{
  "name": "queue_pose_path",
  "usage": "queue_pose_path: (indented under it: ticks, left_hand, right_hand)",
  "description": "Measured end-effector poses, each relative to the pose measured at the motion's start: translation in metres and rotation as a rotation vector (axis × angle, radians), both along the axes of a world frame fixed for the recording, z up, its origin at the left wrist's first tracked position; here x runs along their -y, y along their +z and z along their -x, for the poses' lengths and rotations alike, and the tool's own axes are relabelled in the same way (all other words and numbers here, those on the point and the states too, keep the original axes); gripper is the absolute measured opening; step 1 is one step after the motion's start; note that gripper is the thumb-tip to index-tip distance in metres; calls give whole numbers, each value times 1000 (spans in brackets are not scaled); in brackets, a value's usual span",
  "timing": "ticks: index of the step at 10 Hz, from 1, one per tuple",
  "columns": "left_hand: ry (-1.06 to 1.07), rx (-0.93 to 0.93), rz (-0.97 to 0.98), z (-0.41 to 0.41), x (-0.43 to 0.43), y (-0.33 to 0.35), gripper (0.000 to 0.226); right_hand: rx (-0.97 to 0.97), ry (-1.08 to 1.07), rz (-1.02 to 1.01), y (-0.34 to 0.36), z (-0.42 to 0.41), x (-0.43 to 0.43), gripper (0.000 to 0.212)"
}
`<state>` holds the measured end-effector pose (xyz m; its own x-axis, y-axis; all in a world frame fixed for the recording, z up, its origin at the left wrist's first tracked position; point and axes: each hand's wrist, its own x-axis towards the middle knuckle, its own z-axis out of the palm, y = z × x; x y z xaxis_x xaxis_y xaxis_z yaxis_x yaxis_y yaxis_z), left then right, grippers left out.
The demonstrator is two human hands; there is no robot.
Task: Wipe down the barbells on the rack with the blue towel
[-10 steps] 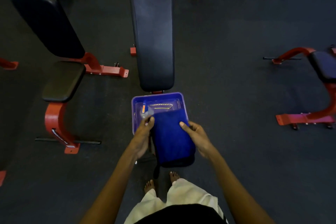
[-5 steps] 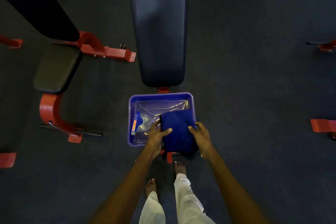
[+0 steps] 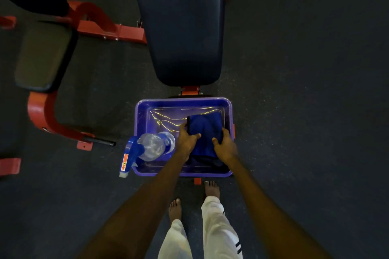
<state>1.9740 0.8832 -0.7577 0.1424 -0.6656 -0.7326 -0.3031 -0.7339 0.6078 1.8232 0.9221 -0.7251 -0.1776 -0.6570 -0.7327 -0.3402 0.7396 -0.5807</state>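
A dark speckled gym floor (image 3: 305,90) filled the head view. On it, running away from the person, stood a flat bench with a long navy pad (image 3: 181,27). To its left was a second bench on a red frame (image 3: 42,111) with a smaller dark seat pad (image 3: 42,57). A purple plastic tub (image 3: 183,100) sat on the floor just at the near end of the navy pad. The person stood over it in white trousers (image 3: 219,227), both arms reaching down. The blue towel (image 3: 205,128) was bunched in the right half of the tub, its near part sagging toward the tub's front wall. A clear spray bottle (image 3: 153,147) lay on its side in the near-left corner, its blue trigger head (image 3: 131,151) sticking out over the rim. The left hand (image 3: 187,141) gripped the towel's left edge, thumb laid across the cloth. The right hand (image 3: 224,146) clasped the right edge, fingers curled round it. Bare feet (image 3: 175,208) stood just behind the tub.
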Motion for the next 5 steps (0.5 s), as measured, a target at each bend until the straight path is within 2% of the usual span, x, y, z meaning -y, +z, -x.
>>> queue_pose_path:
  ticks: [1, 2, 3, 4, 5]
  left_hand:
    - [-50, 33, -25, -4, -4, 3, 64]
    - [-113, 58, -72, -8, -9, 23, 46]
    - [-159, 40, -86, -12, -14, 33, 40]
    - [-249, 34, -43, -14, -16, 51, 44]
    - [-246, 9, -28, -15, -18, 73, 30]
  right_hand:
    - [-16, 43, -14, 7, 1, -5, 61]
    - [-46, 70, 7, 33, 8, -19, 58]
    - [-62, 40, 35, 59, 14, -24, 51]
    - [-80, 22, 58, 102, 24, -28, 41]
    - [-109, 33, 60, 128, 28, -30, 34]
